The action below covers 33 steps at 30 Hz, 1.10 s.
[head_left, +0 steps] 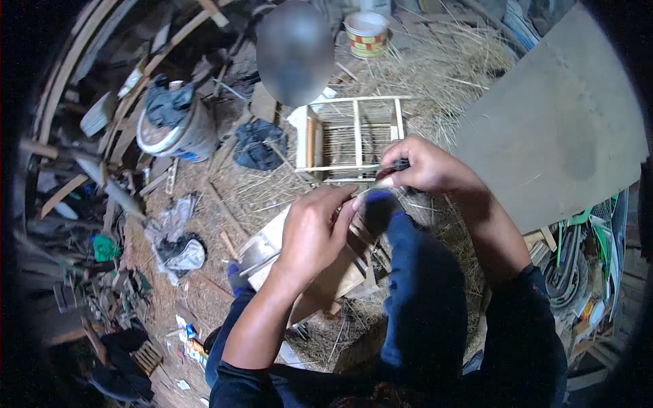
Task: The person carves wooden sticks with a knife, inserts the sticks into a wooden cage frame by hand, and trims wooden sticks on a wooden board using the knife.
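Observation:
My right hand (418, 165) is closed around the dark handle of a small tool (400, 165), which looks like a knife. Close beside it on the left, my left hand (318, 228) pinches a thin pale strip (367, 189) that reaches toward the tool. Both hands are above my raised knee. Just beyond them stands a wooden cage-like frame (357, 132) with thin bars. Under my left forearm lies a pale board (340, 275), partly hidden by the arm.
A white bucket (183, 139) with dark cloth stands at the left, a red-and-yellow bucket (367, 41) at the back. Straw (442, 75) covers the ground near a large grey sheet (558, 122) at the right. Another person's arm (95, 340) shows at lower left.

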### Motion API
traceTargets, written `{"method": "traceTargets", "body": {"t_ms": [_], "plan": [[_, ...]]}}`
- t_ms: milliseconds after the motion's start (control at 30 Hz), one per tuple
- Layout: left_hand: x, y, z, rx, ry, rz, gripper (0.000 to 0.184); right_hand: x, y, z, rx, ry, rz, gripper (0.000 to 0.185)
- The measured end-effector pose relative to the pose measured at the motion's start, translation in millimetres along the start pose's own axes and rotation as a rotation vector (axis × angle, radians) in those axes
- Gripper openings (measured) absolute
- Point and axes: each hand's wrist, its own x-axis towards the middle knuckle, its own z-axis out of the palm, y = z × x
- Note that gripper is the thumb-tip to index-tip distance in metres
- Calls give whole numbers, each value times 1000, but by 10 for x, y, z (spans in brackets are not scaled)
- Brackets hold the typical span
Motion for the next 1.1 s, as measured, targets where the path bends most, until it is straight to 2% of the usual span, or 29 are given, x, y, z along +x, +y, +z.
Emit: {"method": "traceTargets", "body": {"t_ms": [33, 133, 200, 267, 333, 533, 567, 733, 867, 900, 1000, 1067, 1100], "plan": [[-103, 77, -116, 16, 22, -2, 23, 27, -248, 73, -41, -19, 65, 23], [-510, 223, -401, 4, 64, -17, 21, 98, -764, 295, -69, -112, -84, 21], [-812, 265, -551, -56, 56, -97, 19, 124, -1108, 462, -9, -183, -72, 19], [-1130, 314, -657, -96, 78, -167, 19, 114, -1416, 667, -165, -252, -117, 18], [-1421, 388, -771, -229, 97, -267, 20, 66, -1724, 887, -165, -267, -75, 20], [-2182, 487, -1084, -289, 164, -340, 23, 28, -2301, 1487, -260, -358, -172, 19], [-2304, 451, -1109, -296, 187, -295, 23, 19, -2395, 1571, -298, -365, -175, 19], [-2815, 290, -1237, -333, 233, -233, 21, 93, -2539, 2043, -284, -425, -112, 23], [-3080, 289, -1323, -351, 268, -315, 26, 195, -2513, 2335, -224, -478, -67, 26], [-3141, 123, -1295, -267, 273, -265, 28, 222, -2489, 2405, -222, -487, -52, 26], [-3255, -105, -1261, -285, 235, -392, 29, 337, -2206, 2606, -286, -523, -48, 32], [-3304, -415, -1140, -258, 256, -404, 27, 336, -1927, 2675, -161, -362, -73, 36], [-3307, -521, -1084, -225, 245, -439, 26, 256, -1904, 2682, -172, -306, 30, 37]]}}
